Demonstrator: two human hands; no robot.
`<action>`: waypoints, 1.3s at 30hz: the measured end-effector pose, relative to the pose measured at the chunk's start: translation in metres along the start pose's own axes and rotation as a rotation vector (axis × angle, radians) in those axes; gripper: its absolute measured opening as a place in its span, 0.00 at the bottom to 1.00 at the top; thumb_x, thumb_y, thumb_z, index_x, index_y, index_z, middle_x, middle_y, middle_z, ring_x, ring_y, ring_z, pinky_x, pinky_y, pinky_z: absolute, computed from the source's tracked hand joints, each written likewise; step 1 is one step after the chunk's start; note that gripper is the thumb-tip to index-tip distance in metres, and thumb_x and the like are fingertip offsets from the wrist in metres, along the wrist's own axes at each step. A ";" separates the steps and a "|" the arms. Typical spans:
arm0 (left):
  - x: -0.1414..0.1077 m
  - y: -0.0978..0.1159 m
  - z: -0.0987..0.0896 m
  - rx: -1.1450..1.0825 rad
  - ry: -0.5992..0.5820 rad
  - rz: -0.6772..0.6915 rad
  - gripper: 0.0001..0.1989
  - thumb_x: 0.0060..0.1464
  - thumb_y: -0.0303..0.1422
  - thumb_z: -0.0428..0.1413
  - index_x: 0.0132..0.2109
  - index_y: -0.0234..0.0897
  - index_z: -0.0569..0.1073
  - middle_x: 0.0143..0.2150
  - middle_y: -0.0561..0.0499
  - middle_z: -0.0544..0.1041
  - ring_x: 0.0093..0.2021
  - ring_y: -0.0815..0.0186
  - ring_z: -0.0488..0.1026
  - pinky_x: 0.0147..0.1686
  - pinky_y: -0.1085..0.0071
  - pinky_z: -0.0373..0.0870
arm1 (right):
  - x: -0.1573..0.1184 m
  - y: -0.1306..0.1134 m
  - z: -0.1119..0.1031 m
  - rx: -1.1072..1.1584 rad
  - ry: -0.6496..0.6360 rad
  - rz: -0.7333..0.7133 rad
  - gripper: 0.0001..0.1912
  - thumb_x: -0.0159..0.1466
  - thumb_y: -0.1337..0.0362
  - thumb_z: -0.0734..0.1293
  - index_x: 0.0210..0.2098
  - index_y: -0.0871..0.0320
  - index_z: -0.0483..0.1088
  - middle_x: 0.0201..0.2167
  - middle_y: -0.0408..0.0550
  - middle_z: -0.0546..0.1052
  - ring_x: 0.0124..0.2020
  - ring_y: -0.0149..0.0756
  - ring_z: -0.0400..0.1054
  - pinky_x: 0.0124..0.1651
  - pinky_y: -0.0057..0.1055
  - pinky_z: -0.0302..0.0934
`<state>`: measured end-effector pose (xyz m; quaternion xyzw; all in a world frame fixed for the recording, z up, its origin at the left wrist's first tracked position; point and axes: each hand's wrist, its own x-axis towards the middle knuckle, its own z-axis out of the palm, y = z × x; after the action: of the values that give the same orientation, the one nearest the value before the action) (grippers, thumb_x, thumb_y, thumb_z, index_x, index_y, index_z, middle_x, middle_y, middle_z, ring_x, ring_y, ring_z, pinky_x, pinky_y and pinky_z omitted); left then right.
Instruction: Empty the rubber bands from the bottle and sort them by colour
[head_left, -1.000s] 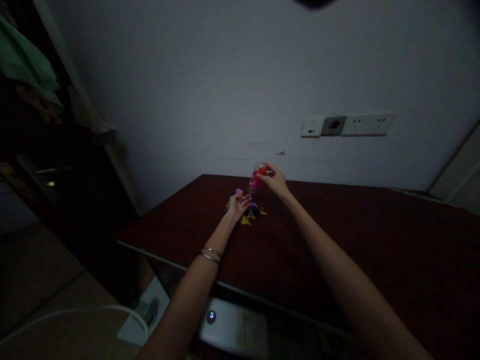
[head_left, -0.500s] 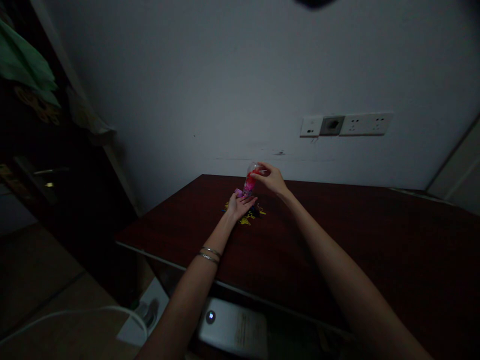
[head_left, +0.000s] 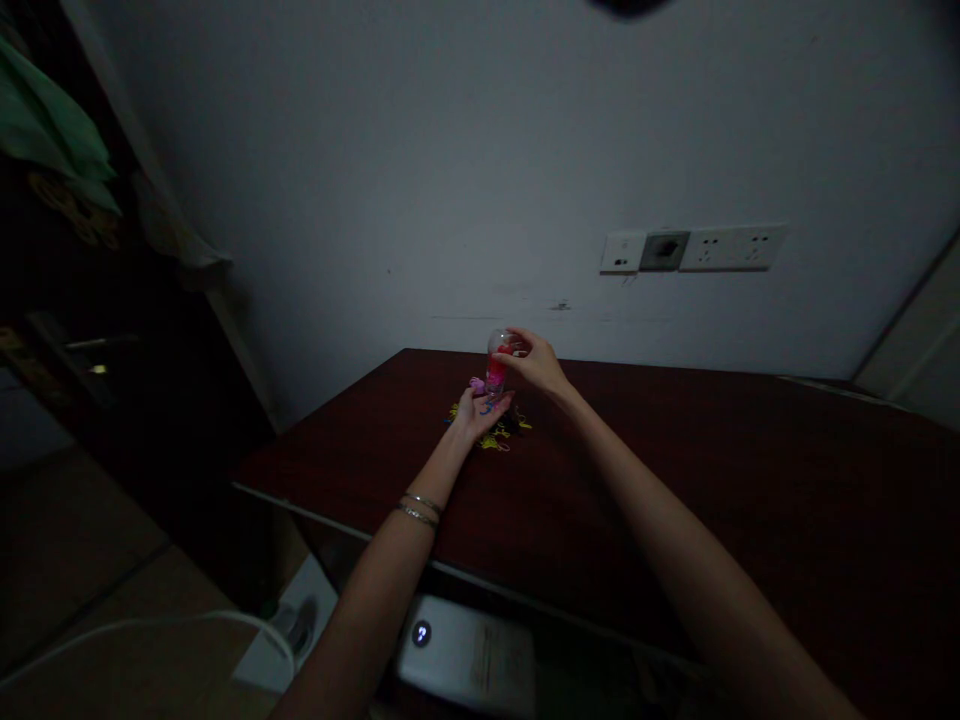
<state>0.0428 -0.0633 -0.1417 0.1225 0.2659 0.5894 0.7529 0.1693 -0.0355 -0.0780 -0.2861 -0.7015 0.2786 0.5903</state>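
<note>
My right hand (head_left: 535, 362) is closed around a clear jar (head_left: 499, 340), its fingers on the side. Red and pink pieces fill part of the jar, which stands tilted mouth-down over my left palm. My left hand (head_left: 481, 412) lies palm up beneath it with fingers stretched out; a few small blue and pink loops (head_left: 487, 407) rest on the palm. Around and behind that hand, small yellow loops (head_left: 491, 440) like rubber bands are scattered on the table. A pinkish-purple bunch (head_left: 477, 384) shows just beyond my left thumb.
The dark red-brown table (head_left: 675, 480) runs along a pale wall with a row of sockets (head_left: 694, 250). Below its front edge sits a whitish box-like device (head_left: 466, 655) with a lit round display. A white cable (head_left: 172, 622) and a dark door (head_left: 112, 420) are at left.
My right hand and the jar have shifted slightly left, and the jar stands more upright. Small blue and pink loops now show on my left palm, where none were visible before.
</note>
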 end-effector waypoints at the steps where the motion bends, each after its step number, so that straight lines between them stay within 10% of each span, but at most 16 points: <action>1: 0.000 0.000 0.000 0.002 0.005 0.008 0.15 0.54 0.32 0.42 0.44 0.26 0.65 0.35 0.35 0.72 0.38 0.55 0.73 0.26 0.66 0.73 | 0.000 0.001 0.000 0.001 -0.002 -0.008 0.29 0.45 0.59 0.72 0.46 0.61 0.67 0.34 0.49 0.73 0.33 0.34 0.68 0.40 0.35 0.64; 24: -0.004 0.002 -0.004 0.043 -0.030 0.138 0.04 0.47 0.25 0.49 0.32 0.32 0.67 0.25 0.49 0.72 0.25 0.69 0.70 0.27 0.73 0.68 | 0.001 0.008 -0.005 0.014 0.145 0.034 0.32 0.46 0.57 0.71 0.48 0.63 0.66 0.40 0.54 0.72 0.33 0.34 0.68 0.39 0.34 0.65; 39: -0.019 0.000 0.002 0.129 -0.281 -0.023 0.11 0.37 0.21 0.47 0.32 0.31 0.67 0.26 0.47 0.69 0.23 0.69 0.66 0.25 0.71 0.67 | -0.004 0.021 0.004 0.061 0.018 0.127 0.31 0.47 0.58 0.70 0.49 0.62 0.66 0.40 0.53 0.72 0.33 0.33 0.68 0.39 0.34 0.65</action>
<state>0.0411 -0.0815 -0.1354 0.2489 0.1967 0.5393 0.7801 0.1672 -0.0243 -0.0962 -0.3143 -0.6677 0.3343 0.5863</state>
